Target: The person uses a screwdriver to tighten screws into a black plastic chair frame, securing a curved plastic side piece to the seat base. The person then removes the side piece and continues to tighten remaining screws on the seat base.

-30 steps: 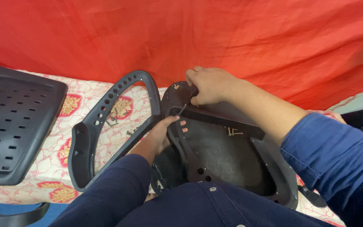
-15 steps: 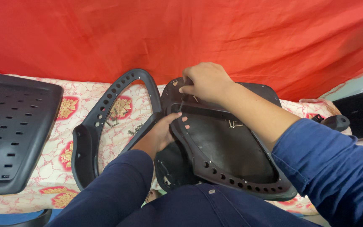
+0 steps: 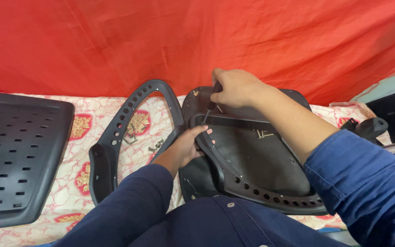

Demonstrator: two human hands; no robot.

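The person sits with a big black chair seat (image 3: 261, 155) lying upside down across their lap, its near edge against their dark blue clothes. A curved black armrest frame (image 3: 234, 180) with a row of small holes runs along the seat's left and front edge.

The right hand (image 3: 236, 87) is curled shut around the black handle of a screwdriver (image 3: 211, 103). The tool points down and a bit to the left, and its thin tip meets the black bar at the top corner of the seat. The left hand (image 3: 186, 146) rests just below that spot. Its fingers (image 3: 200, 132) are bent around the edge of the armrest frame and press on it. It is only partly closed, more of a steadying grip than a fist.

A second black armrest frame (image 3: 115, 137), also with holes, lies to the left on a flowered sheet (image 3: 81, 155) of cream and red. A few small silver screws (image 3: 154, 146) lie on the sheet inside its loop. More screws (image 3: 264, 134) sit on the seat itself, near the right forearm.

Far left lies a wide black plastic panel (image 3: 14, 155) full of little slots. A red cloth (image 3: 161, 41) hangs behind everything. At the right edge, a black knob (image 3: 369, 127) on a metal bar pokes in.
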